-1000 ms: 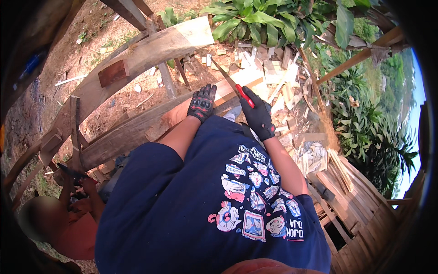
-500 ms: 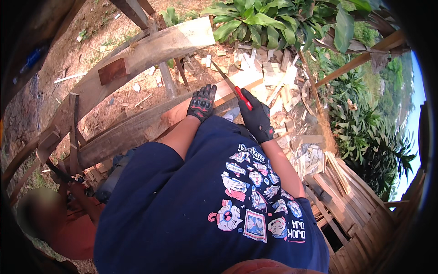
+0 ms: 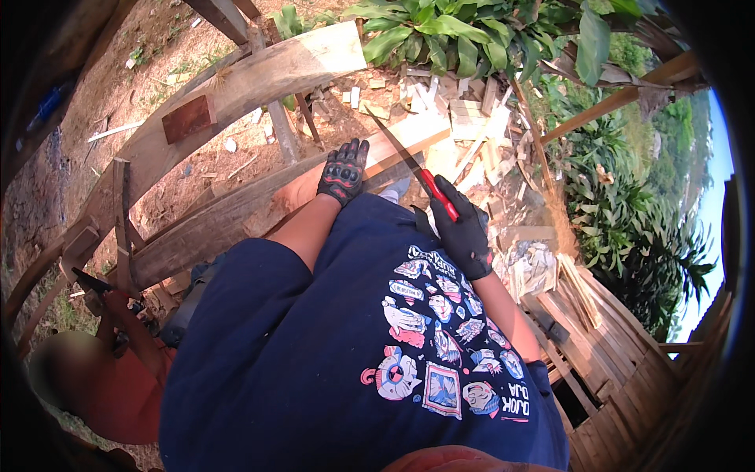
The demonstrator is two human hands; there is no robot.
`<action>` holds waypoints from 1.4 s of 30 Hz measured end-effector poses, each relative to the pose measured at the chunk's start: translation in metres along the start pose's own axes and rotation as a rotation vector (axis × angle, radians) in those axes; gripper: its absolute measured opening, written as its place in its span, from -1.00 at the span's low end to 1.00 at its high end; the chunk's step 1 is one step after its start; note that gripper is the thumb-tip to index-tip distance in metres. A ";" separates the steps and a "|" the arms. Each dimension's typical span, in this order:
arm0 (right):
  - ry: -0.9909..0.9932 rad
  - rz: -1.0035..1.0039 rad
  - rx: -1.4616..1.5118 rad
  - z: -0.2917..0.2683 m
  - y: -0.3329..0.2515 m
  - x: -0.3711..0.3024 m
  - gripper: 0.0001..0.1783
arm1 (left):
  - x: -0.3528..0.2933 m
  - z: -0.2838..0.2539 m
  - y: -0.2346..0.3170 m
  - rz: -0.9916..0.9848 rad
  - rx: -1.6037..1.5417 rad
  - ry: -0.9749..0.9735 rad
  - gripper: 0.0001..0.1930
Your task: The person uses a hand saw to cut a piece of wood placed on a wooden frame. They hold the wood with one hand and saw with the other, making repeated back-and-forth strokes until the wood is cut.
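Note:
In my gloved right hand [image 3: 462, 230] is a hand saw [image 3: 439, 193] with a red handle and a long, narrow dark blade. Its blade slants away to the far left, across a wooden beam [image 3: 409, 143] with a pale sunlit end. My left hand [image 3: 344, 173], in a black glove with red trim, lies flat on the same beam, left of the blade, fingers stretched out. Whether the saw teeth touch the wood, I cannot tell.
A long curved plank [image 3: 275, 71] with a reddish wood block [image 3: 189, 119] on it runs beyond the beam. Offcuts [image 3: 472, 118] litter the ground ahead. Another person [image 3: 102, 385] is low at the left. Stacked boards [image 3: 613, 346] lie at the right, leafy plants [image 3: 448, 31] at the far side.
My right hand has drawn back toward me and to the right, pulling the saw along, so more blade shows. My left hand stays on the beam.

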State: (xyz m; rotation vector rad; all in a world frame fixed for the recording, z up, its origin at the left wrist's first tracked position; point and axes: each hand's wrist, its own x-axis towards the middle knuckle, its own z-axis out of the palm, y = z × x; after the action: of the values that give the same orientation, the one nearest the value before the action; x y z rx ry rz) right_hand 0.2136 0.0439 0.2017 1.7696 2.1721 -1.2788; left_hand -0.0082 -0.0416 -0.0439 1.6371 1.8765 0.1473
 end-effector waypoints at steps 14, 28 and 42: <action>0.066 -0.152 -0.070 0.052 0.016 0.072 -0.44 | 0.006 0.003 0.000 0.004 0.010 0.003 -0.27; -0.036 -0.238 -0.139 -0.006 0.010 0.002 -0.44 | 0.004 0.014 -0.005 0.015 0.029 0.051 -0.31; 0.070 -0.117 -0.039 0.041 -0.003 0.064 -0.43 | 0.007 0.000 0.002 -0.002 0.019 -0.011 -0.26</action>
State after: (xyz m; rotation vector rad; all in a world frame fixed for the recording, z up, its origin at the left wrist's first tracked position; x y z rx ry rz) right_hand 0.1720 0.0684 0.1432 1.7215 2.3542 -1.2053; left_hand -0.0069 -0.0343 -0.0459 1.6454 1.8760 0.1198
